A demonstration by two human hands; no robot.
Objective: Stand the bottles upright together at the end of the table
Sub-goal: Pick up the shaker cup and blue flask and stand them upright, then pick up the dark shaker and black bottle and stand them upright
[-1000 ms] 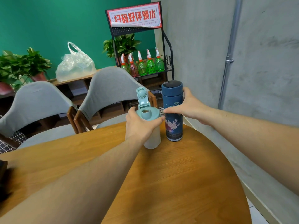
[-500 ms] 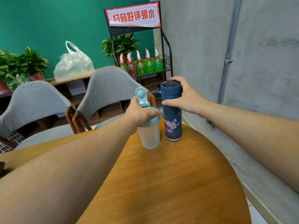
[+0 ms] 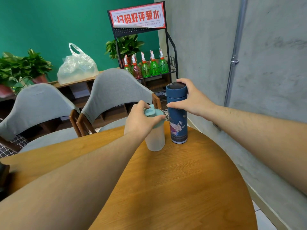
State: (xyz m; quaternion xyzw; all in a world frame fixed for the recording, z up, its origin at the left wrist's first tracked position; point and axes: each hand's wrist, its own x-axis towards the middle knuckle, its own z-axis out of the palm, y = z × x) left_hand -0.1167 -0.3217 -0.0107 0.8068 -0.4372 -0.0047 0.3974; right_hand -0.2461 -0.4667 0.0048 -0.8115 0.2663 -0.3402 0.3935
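Two bottles stand upright side by side at the far end of the wooden table (image 3: 182, 188). The frosted white bottle (image 3: 155, 140) has a teal lid, and my left hand (image 3: 141, 122) grips that lid from above with its flip cap pressed down. Just to its right stands the dark blue flask (image 3: 178, 125) with a flower print. My right hand (image 3: 192, 99) holds the flask's upper part, thumb on the front and fingers over the cap.
Two grey-backed chairs (image 3: 116, 90) stand behind the table's far edge. A concrete wall (image 3: 265, 80) runs along the right side. Behind the chairs is a black rack (image 3: 172, 52) of green spray bottles, a low shelf with a plastic bag (image 3: 77, 67) and plants.
My left hand has pushed the teal flip cap down from upright to closed. My right hand slid up the flask toward its cap. Both bottles stayed in place.
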